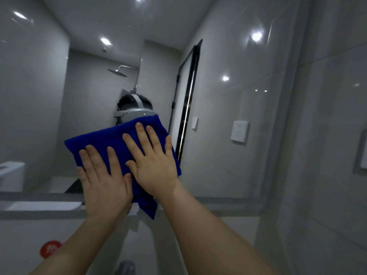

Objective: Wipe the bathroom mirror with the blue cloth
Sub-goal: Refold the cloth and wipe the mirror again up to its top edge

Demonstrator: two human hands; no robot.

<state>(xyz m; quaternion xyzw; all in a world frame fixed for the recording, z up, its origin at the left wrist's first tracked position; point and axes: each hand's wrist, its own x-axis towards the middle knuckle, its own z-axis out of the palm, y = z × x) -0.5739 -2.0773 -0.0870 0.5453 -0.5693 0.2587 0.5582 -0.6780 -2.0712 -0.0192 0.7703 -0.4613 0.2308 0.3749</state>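
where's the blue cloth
Head view, centre-left: the blue cloth is spread flat against the mirror, pressed under the left hand and right hand, its corner hanging below the mirror's edge.

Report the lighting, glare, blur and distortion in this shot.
Head view: dim grey light; bright glare spots on the glossy walls; wide-angle distortion tilts the black door frame; the blue cloth on the mirror is fairly sharp, the picture's bottom edge blurry.
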